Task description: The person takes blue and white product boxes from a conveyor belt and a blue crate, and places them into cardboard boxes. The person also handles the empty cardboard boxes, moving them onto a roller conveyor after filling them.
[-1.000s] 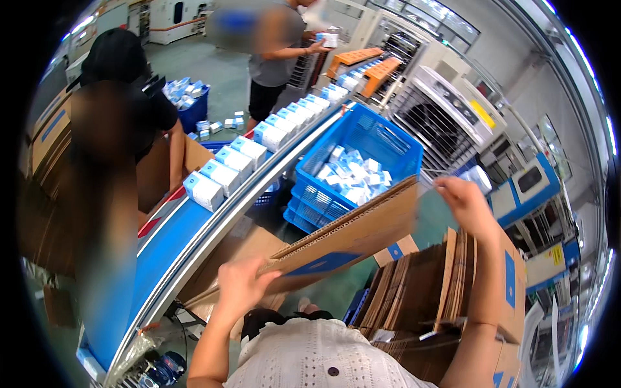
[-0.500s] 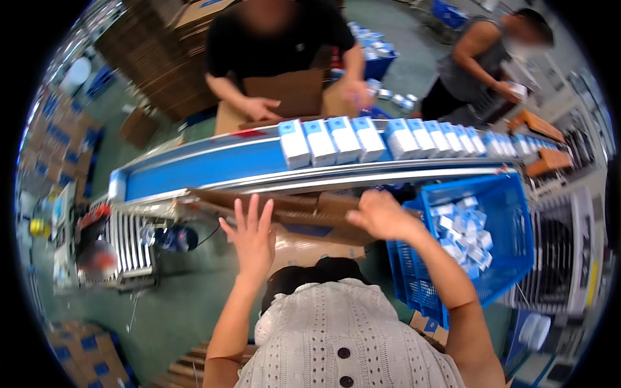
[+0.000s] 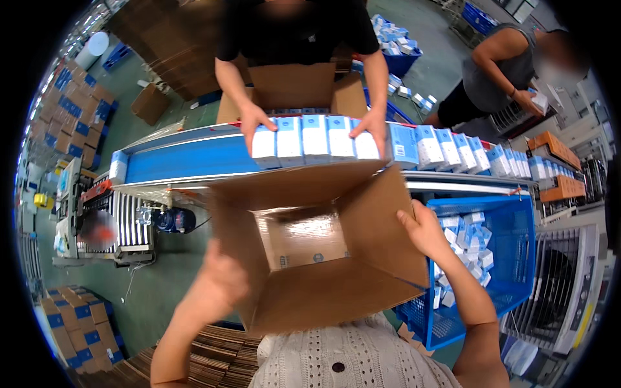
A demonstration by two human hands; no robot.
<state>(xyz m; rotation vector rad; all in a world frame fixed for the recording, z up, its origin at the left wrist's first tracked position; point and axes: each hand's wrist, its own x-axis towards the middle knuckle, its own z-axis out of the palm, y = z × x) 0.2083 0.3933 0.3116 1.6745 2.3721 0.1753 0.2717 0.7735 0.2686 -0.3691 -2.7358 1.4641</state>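
An open cardboard carton (image 3: 336,291) is held up before my body, its mouth facing me. Its inner bottom shows shiny clear tape, and nothing lies inside. My right hand (image 3: 424,229) grips the carton's right flap, thumb on the inner side. My left hand (image 3: 217,284) is against the carton's left side; it is smeared by motion and its fingers cannot be made out. Just beyond the carton, a row of white and blue boxes (image 3: 315,139) stands on the blue conveyor belt (image 3: 187,165). A co-worker's two hands (image 3: 255,126) press that row from both ends.
A blue crate (image 3: 479,202) with loose small boxes stands at my right. Past the belt, another open carton (image 3: 291,84) sits before the co-worker. A second person (image 3: 498,71) holds a box at far right. Flattened cardboard (image 3: 213,355) lies at lower left.
The carton has come up from below the belt and turned its open mouth toward me. My left hand has moved down and left to its side. The co-worker's hands have closed on several boxes.
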